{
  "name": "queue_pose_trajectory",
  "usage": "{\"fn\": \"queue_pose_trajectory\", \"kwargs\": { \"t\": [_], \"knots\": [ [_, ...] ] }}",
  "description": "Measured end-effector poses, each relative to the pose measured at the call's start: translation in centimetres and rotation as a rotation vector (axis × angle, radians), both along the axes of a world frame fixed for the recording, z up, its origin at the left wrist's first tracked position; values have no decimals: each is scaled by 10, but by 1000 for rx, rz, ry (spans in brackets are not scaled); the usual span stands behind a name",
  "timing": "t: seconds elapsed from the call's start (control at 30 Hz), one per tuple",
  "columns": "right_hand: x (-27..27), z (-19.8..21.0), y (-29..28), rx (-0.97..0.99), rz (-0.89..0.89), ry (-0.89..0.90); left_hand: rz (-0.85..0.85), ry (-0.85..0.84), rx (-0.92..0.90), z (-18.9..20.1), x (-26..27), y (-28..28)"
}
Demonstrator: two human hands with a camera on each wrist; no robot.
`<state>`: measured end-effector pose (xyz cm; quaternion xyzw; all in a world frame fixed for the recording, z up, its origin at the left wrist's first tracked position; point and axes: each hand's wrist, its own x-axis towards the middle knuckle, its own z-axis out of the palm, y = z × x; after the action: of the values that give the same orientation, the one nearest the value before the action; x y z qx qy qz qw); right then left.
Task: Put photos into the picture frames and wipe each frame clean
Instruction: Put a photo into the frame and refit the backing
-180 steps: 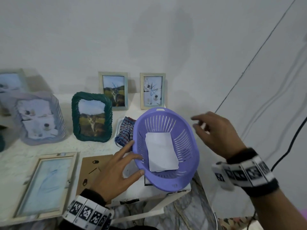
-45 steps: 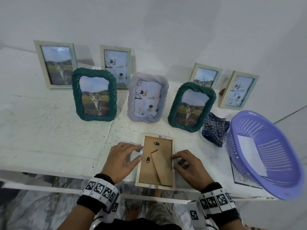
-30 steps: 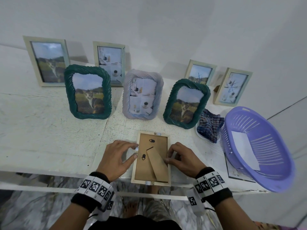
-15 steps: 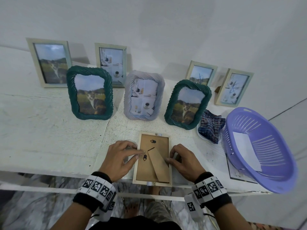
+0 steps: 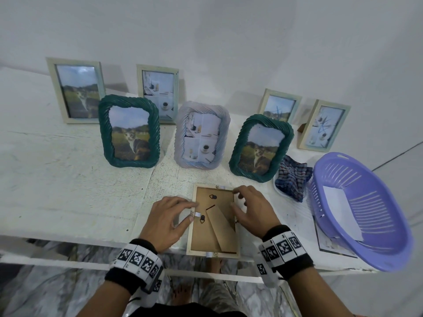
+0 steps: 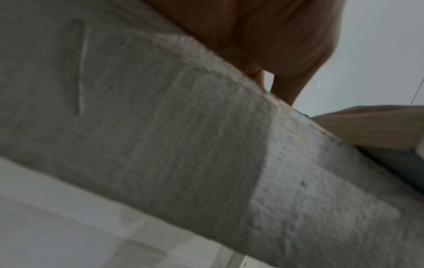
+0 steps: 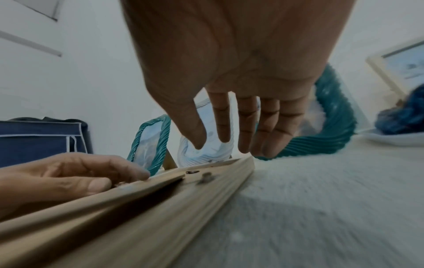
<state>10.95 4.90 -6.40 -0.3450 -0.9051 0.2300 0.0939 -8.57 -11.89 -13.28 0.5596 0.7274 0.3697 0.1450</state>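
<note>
— Wood frame (image 5: 214,221), where is it?
— Face down at the table's (image 5: 68,179) near edge, brown backing up, stand flap folded flat.
— My hands?
— Left hand (image 5: 166,221) lies at the frame's left edge, forefinger and thumb curled in a pinch on a small metal tab (image 5: 196,213). Right hand (image 5: 253,210) hovers over the frame's right edge, fingers loose, holding nothing.
— Other items?
— Beyond the frame: seven filled frames standing. Right of the frame: checked cloth (image 5: 291,178), then lilac basket (image 5: 389,236) with a white sheet (image 5: 341,212) inside.
</note>
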Motion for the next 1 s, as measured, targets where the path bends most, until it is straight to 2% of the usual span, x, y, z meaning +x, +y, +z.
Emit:
{"fn": "queue_pose_trajectory", "kwargs": {
  "t": [0.17, 0.33, 0.67, 0.73, 0.9, 1.0],
  "knots": [
    [-30, 2, 9, 33, 53, -187, 12, 0, 15, 0, 0, 1],
    [-30, 5, 6, 11, 83, -273, 28, 12, 17, 0, 1, 2],
    [-21, 6, -6, 11, 149, -343, 17, 29, 11, -1, 1, 3],
    [-19, 6, -7, -26, 141, -327, 21, 23, 16, -1, 1, 3],
    [-5, 2, -11, -154, 44, -148, 19, 21, 13, 0, 0, 3],
    [9, 2, -30, -169, 99, -140, 18, 23, 5, 1, 0, 3]
  ]
}}
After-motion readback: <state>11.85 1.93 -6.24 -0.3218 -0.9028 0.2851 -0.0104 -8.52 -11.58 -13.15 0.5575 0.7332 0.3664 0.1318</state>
